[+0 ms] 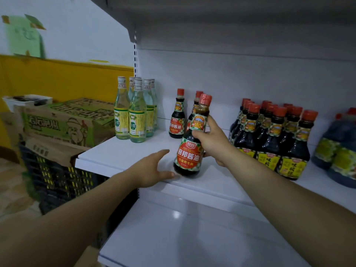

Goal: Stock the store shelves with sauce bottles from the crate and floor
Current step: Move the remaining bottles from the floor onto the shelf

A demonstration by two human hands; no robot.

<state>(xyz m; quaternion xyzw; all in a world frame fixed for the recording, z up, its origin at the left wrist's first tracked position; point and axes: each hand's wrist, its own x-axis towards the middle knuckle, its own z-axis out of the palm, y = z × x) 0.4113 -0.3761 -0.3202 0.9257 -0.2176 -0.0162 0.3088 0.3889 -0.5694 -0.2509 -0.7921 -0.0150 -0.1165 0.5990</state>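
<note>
Placement of a sauce bottle (189, 151) on the middle shelf (119, 153), head view. The right hand (212, 139) supplies the grip: its fingers and thumb are curled round the bottle's shoulder and lower neck, just under the small upper label. The left hand (154, 168) holds nothing. Its fingers are straight and spread over the shelf's front edge, with the thumb tip at the bottle's base; whether it touches cannot be told.

The bottle is near the front lip of the shelf with its base at the shelf surface, either resting or just above it. Its long axis is tilted, the red cap leaning right and toward the back wall, the base nearer the person.

Two matching bottles (176, 116) stand upright farther back, directly behind the held one. The gap to them runs straight away from the grip. By judgement, the next move is to bring the axis upright and push the bottle back toward that pair. The right hand governs this, and the left is nearer the base to steady it.
</note>
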